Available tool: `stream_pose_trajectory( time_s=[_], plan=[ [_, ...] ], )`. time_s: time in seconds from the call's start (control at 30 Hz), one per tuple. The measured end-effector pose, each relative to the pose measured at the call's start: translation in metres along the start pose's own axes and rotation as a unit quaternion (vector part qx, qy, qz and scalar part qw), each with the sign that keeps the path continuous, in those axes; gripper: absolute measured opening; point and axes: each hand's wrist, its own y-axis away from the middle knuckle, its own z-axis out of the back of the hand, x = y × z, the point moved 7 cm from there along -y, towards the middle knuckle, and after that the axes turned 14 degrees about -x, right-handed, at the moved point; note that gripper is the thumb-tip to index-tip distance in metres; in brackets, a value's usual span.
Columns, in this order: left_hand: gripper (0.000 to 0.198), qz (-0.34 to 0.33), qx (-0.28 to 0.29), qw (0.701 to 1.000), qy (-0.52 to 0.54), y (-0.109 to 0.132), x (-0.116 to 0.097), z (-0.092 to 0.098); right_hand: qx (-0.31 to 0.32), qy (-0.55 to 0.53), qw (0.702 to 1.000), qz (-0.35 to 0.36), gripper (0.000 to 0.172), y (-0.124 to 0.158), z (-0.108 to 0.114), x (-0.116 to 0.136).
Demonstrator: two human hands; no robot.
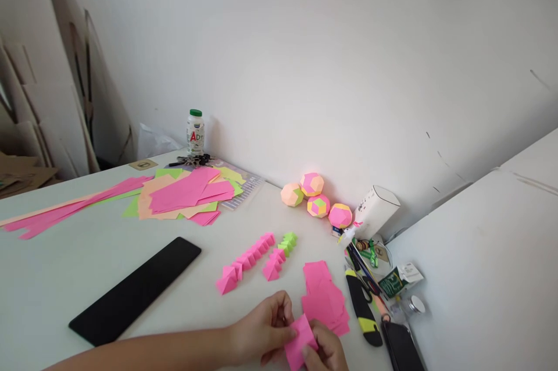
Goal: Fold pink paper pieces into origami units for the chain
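Note:
At the bottom edge of the view my left hand (pixel 264 327) and my right hand (pixel 326 350) pinch a small pink paper square (pixel 299 343) between their fingers, just above the white table (pixel 65 266). Right behind them lies a stack of pink paper squares (pixel 325 295). A row of folded pink paper pieces (pixel 246 260) lies further back, beside a shorter row of pink and green folded pieces (pixel 279 254).
A black flat bar (pixel 135 289) lies at the left. Pink, orange and green sheets (pixel 183 193) and long paper strips (pixel 65 211) lie further back. Several paper balls (pixel 316 196) sit by the wall. A white box (pixel 377 211), pens, a utility knife (pixel 364 310) and a bottle (pixel 196 132) stand around.

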Motion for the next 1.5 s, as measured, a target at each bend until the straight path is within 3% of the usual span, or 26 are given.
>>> stream_pose_trajectory(
  time_s=[0.1, 0.23, 0.43, 0.63, 0.8, 1.17, 1.5],
  plan=[
    [0.044, -0.025, 0.027, 0.999, 0.005, 0.005, -0.005, -0.003, -0.012, -0.026, 0.998, -0.051, 0.033, 0.000, 0.002, 0.002],
    [0.041, -0.055, 0.011, 0.998, -0.021, 0.012, -0.009, -0.002, -0.015, -0.018, 0.996, -0.085, 0.031, 0.001, 0.002, 0.007],
    [0.033, -0.213, 0.025, 0.974, -0.074, 0.019, -0.023, -0.001, -0.001, 0.002, 0.997, -0.078, 0.029, 0.001, 0.002, 0.017],
    [0.036, -0.188, 0.071, 0.975, -0.092, 0.017, -0.018, -0.003, -0.011, 0.031, 0.998, -0.062, 0.034, 0.000, 0.004, 0.013],
    [0.036, -0.164, 0.050, 0.978, -0.120, 0.015, -0.012, 0.000, -0.008, 0.029, 0.999, -0.043, 0.034, 0.000, 0.003, 0.014],
    [0.035, -0.214, 0.062, 0.948, -0.225, 0.026, -0.036, -0.012, -0.027, 0.035, 0.999, -0.021, 0.027, 0.000, 0.006, 0.023],
    [0.038, -0.177, 0.068, 0.962, -0.197, 0.025, -0.031, -0.015, -0.099, -0.042, 0.988, -0.114, 0.029, 0.005, 0.012, 0.002]
  ],
)
